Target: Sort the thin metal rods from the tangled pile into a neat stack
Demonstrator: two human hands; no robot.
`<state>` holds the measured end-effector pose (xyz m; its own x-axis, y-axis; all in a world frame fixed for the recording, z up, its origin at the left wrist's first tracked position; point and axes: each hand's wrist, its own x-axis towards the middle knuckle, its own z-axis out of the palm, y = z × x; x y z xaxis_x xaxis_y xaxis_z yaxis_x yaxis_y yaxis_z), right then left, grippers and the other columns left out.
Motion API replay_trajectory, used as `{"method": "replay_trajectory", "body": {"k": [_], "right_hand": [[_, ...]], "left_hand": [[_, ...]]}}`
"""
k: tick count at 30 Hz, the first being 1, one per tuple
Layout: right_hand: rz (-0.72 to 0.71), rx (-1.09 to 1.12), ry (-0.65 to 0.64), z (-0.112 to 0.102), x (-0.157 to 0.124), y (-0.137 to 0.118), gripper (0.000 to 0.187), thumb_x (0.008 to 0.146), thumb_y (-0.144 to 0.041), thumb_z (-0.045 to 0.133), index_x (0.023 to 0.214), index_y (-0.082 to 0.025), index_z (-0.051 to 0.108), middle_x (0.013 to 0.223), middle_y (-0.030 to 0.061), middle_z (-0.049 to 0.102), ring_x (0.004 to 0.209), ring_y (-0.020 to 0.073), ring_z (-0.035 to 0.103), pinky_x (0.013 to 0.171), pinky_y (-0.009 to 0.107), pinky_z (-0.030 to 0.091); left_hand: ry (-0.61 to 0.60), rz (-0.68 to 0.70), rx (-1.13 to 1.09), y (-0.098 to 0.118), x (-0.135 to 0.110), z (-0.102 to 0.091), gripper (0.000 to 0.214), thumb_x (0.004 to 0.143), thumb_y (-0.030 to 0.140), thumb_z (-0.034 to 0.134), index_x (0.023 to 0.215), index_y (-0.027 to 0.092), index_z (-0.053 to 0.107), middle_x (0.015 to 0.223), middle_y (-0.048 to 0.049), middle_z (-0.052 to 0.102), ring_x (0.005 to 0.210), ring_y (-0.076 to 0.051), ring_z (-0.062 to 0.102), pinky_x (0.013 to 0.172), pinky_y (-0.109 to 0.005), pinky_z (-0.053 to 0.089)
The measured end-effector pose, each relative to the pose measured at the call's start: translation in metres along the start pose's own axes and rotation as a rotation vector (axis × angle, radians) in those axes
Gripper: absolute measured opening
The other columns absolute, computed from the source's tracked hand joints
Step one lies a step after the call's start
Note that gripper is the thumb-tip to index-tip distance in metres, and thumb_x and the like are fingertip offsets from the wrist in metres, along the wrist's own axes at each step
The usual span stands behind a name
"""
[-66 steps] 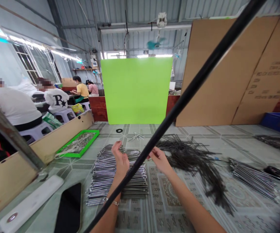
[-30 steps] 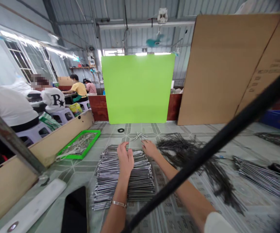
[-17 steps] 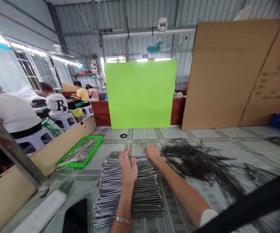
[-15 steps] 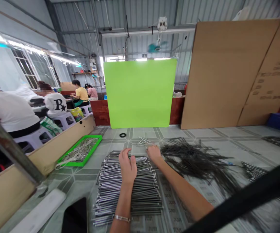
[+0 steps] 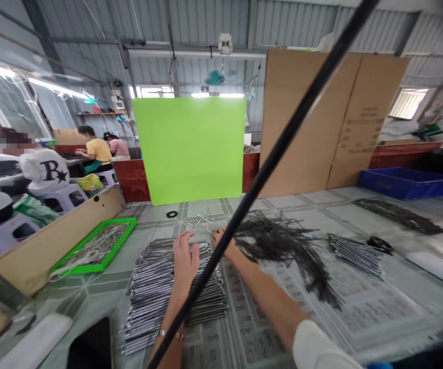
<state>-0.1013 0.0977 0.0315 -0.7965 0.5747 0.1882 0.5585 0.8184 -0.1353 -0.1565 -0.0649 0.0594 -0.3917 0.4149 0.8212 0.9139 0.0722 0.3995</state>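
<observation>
The person's left hand (image 5: 185,259) stays flat, fingers apart, on the near-centre rod stack (image 5: 148,287). The right hand (image 5: 224,247) seemingly touches its far right corner, its grip unreadable behind the black pole (image 5: 282,138), which has swung back across.

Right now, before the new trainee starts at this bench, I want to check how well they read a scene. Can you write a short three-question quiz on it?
1. True or false: the left hand rests palm down on the neat stack of metal rods.
2. Where does the loose tangle of dark rods lie relative to the right hand? A) to its left B) to its right C) underneath it
3. What colour is the crate at the far right?
Key: 1 true; 2 B; 3 blue.
</observation>
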Motion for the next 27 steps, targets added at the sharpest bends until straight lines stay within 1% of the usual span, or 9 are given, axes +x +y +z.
{"method": "replay_trajectory", "body": {"k": [3,7,11,14,16,20,22,24,27], "right_hand": [[0.068,0.023,0.025,0.002,0.012,-0.005,0.026,0.088,-0.020,0.040,0.100,-0.015,0.062,0.110,0.0124,0.057,0.110,0.0252,0.043,0.088,0.041,0.035],[0.128,0.046,0.029,-0.003,0.014,-0.006,0.025,0.085,-0.011,0.041,0.094,-0.012,0.064,0.104,0.0122,0.060,0.104,0.0241,0.048,0.084,0.039,0.040],[0.157,0.064,0.085,-0.014,0.009,0.003,0.020,0.081,-0.016,0.051,0.096,-0.012,0.062,0.104,0.0121,0.060,0.103,0.0238,0.049,0.082,0.038,0.041],[0.162,0.081,0.166,-0.031,-0.009,0.012,0.021,0.084,-0.026,0.050,0.097,-0.014,0.061,0.103,0.0102,0.060,0.101,0.0222,0.050,0.080,0.035,0.041],[0.050,0.161,0.235,-0.043,-0.029,0.017,0.020,0.086,-0.031,0.049,0.094,-0.016,0.061,0.097,0.0066,0.062,0.095,0.0181,0.053,0.078,0.029,0.040],[-0.331,0.384,0.356,-0.061,-0.067,0.020,0.017,0.084,-0.033,0.055,0.086,-0.018,0.061,0.083,0.0016,0.064,0.082,0.0126,0.056,0.072,0.022,0.037],[-0.382,0.399,0.375,-0.066,-0.077,0.018,0.016,0.083,-0.034,0.056,0.085,-0.018,0.061,0.083,0.0011,0.063,0.083,0.0130,0.056,0.073,0.023,0.036],[-0.400,0.412,0.379,-0.070,-0.081,0.017,0.016,0.083,-0.034,0.056,0.086,-0.018,0.060,0.084,0.0012,0.063,0.085,0.0134,0.056,0.075,0.024,0.036],[-0.427,0.460,0.358,-0.076,-0.082,0.021,0.014,0.083,-0.031,0.055,0.086,-0.019,0.060,0.083,0.0002,0.063,0.082,0.0129,0.056,0.075,0.023,0.036]], "left_hand": [[0.006,-0.008,0.038,-0.008,-0.001,0.000,0.031,0.088,0.035,0.029,0.105,0.015,0.045,0.098,-0.0105,0.051,0.090,-0.022,0.047,0.080,-0.040,0.040],[0.033,0.035,0.088,-0.018,-0.001,0.001,0.032,0.087,0.036,0.030,0.104,0.015,0.047,0.092,-0.0097,0.053,0.082,-0.022,0.050,0.078,-0.039,0.039],[0.025,0.141,0.117,-0.020,0.002,0.004,0.036,0.087,0.038,0.028,0.102,0.013,0.048,0.090,-0.0115,0.055,0.080,-0.024,0.052,0.076,-0.039,0.040],[-0.016,0.197,0.183,-0.010,0.005,0.006,0.037,0.086,0.041,0.033,0.101,0.012,0.050,0.093,-0.0130,0.057,0.086,-0.027,0.053,0.078,-0.039,0.040],[-0.063,0.254,0.217,0.000,0.005,0.008,0.038,0.085,0.041,0.034,0.105,0.012,0.049,0.098,-0.0137,0.058,0.093,-0.027,0.053,0.081,-0.039,0.040],[-0.141,0.353,0.302,0.014,-0.001,0.018,0.042,0.085,0.043,0.033,0.113,0.016,0.049,0.110,-0.0126,0.058,0.108,-0.030,0.048,0.092,-0.047,0.033],[-0.228,0.357,0.312,0.014,-0.005,0.023,0.039,0.085,0.044,0.034,0.109,0.019,0.052,0.097,-0.0101,0.064,0.095,-0.028,0.056,0.087,-0.046,0.036],[-0.374,0.318,0.269,0.011,-0.006,0.024,0.035,0.087,0.042,0.032,0.103,0.020,0.053,0.084,-0.0068,0.067,0.077,-0.023,0.061,0.074,-0.037,0.043],[-0.538,0.223,0.227,0.011,-0.005,0.018,0.032,0.090,0.038,0.027,0.098,0.020,0.053,0.088,-0.0054,0.067,0.073,-0.019,0.063,0.062,-0.029,0.044]]}}
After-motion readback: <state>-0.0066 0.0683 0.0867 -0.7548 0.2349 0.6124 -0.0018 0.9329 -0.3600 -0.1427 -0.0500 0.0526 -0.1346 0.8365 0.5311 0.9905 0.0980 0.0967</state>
